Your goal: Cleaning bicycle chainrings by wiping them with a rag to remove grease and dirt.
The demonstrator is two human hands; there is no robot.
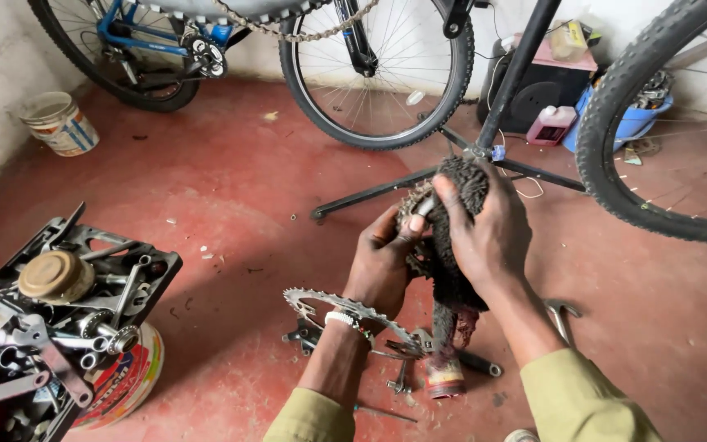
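My left hand [382, 262] grips a toothed metal sprocket cluster [416, 205] from below, over the red floor. Over that cluster my right hand [488, 233] presses a dark, dirty shaggy rag [456, 282], whose tail hangs down between my forearms. Beneath my left wrist lies a large silver chainring [321, 304] on the floor. Small tools and a short cylinder [445, 375] lie just below the rag's end.
A black tray of wrenches and sockets [59, 327] sits on a round tin at the left. A repair stand's legs [386, 188] spread ahead. Bicycle wheels [374, 78] stand behind and another tyre [632, 147] at right. A white bucket [60, 123] stands far left.
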